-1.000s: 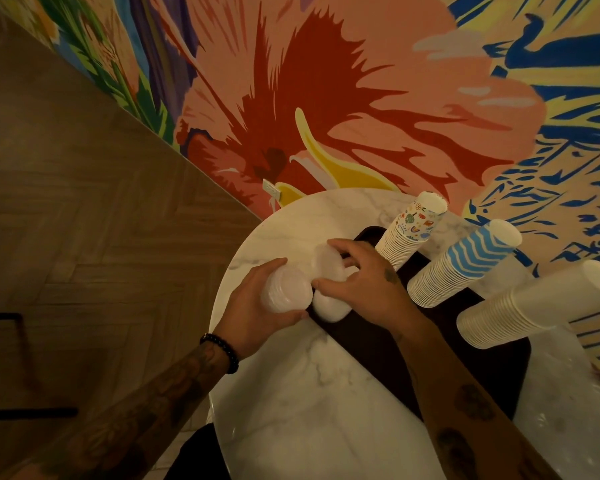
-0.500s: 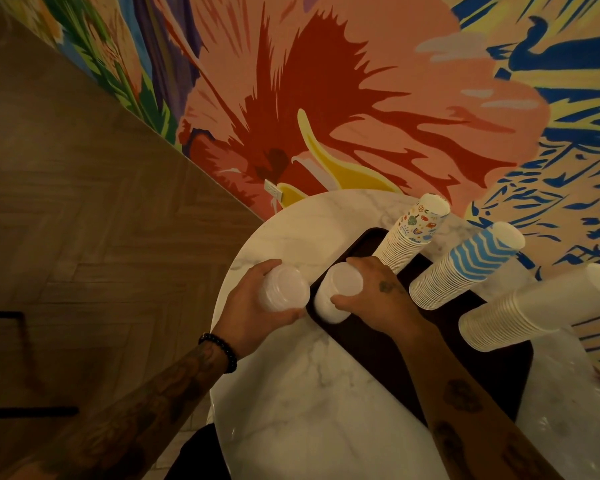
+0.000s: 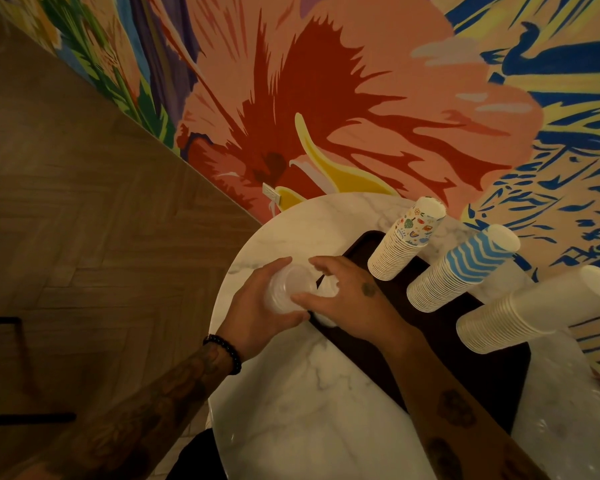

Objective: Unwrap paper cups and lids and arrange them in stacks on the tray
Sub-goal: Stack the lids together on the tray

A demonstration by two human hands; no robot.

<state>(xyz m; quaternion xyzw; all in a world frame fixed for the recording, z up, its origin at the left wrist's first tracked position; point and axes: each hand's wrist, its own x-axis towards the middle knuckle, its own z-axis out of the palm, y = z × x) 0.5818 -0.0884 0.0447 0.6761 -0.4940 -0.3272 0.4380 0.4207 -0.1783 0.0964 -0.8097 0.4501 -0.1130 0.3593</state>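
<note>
My left hand (image 3: 257, 308) grips a clear lid stack (image 3: 288, 289) beside the tray's (image 3: 465, 368) left corner. My right hand (image 3: 350, 301) pinches its top.

Obstacles: three tall cup stacks line far-right side of tray (image 3: 433, 332): patterned stack (image 3: 406, 242), blue-wave stack (image 3: 465, 268), plain white stack (image 3: 534, 306), with narrow gaps between.
Wall mural (image 3: 361, 98) close behind table.
Tray's left corner crowded: left hand (image 3: 257, 306) grips clear lid stack (image 3: 288, 289), right hand (image 3: 347, 303) pinches its top, above white lid stack (image 3: 323, 320).
Right forearm crosses tray diagonally.
Free: near side of marble table (image 3: 309, 410); tray strip between forearm and stacks.
Plastic wrap (image 3: 568, 410) at right.
</note>
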